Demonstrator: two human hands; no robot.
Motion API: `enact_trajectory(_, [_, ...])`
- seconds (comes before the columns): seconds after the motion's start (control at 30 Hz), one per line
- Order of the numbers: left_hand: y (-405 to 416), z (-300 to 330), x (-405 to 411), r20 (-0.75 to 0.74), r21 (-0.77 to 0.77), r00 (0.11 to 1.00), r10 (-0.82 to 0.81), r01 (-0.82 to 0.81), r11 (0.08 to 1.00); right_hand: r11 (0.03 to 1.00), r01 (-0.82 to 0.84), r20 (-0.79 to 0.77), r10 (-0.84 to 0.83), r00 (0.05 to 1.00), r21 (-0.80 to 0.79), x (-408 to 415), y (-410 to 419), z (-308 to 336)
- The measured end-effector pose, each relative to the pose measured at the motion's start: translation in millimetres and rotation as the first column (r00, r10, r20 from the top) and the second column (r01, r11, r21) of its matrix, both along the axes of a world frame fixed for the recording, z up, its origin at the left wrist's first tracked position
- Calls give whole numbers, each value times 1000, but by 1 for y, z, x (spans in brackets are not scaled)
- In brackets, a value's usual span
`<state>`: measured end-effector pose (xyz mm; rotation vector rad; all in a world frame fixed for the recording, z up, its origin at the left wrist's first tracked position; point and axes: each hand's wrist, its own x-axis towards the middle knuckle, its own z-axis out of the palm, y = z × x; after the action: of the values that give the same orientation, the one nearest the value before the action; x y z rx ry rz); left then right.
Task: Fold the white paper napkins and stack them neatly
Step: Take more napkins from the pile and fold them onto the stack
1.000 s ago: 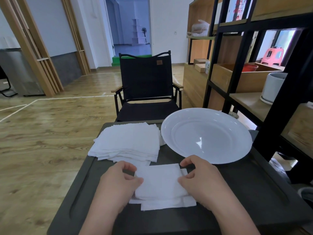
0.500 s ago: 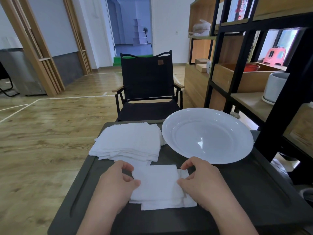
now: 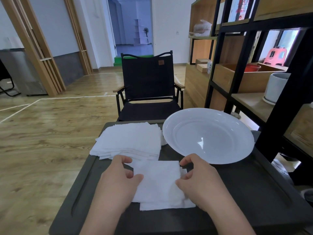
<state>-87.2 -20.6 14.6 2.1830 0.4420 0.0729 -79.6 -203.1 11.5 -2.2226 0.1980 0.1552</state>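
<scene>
Right now both hands work one white napkin [image 3: 158, 181] lying near the front of the dark bench [image 3: 245, 197]. At its left edge the left hand [image 3: 118, 182] pinches the paper between thumb and curled fingers; the right hand [image 3: 198, 180] pinches the right edge the same way. A lower layer of the napkin sticks out at the near and right sides. Just beyond, a pile of napkins [image 3: 128, 140] rests on the far left part of the bench, and a big white plate [image 3: 209, 134] sits to its right. Behind the bench stands a black chair [image 3: 148, 85]; wooden shelves [image 3: 245, 82] run along the right.
</scene>
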Motion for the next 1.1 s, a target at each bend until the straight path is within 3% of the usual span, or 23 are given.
enact_trajectory(0.17, [-1, 5, -2, 10, -171, 998, -58, 59, 984, 1000, 22, 35, -23, 999, 14, -4, -16, 15])
enact_trajectory(0.27, [-2, 1, -1, -12, -176, 998, -62, 59, 983, 999, 11, 11, -11, 1000, -30, -4, -20, 16])
enact_trajectory(0.47, [-4, -6, 1, -14, 57, 1000, -18, 19, 998, 991, -27, -28, 23, 999, -131, -1, -18, 7])
enact_trajectory(0.6, [1, -3, 8, 133, 321, 991, 13, -56, 945, 986, -9, 11, 11, 1000, -165, 0, -18, 8])
enact_trajectory(0.7, [4, -4, 20, 273, 472, 957, -95, -47, 880, 991, 12, 74, -2, 997, -134, 0, -15, 7])
enact_trajectory(0.8, [6, -13, 32, 221, 631, 940, -260, 65, 773, 995, 5, 98, 5, 995, -102, 2, -11, 4])
enact_trajectory(0.93, [6, -24, 38, 66, 665, 949, -307, 188, 723, 997, -12, 111, 21, 994, -76, 3, -6, 1])
enact_trajectory(1.1, [12, -32, 47, 42, 647, 951, -307, 209, 733, 998, -25, 127, 31, 991, -52, 2, -3, 0])
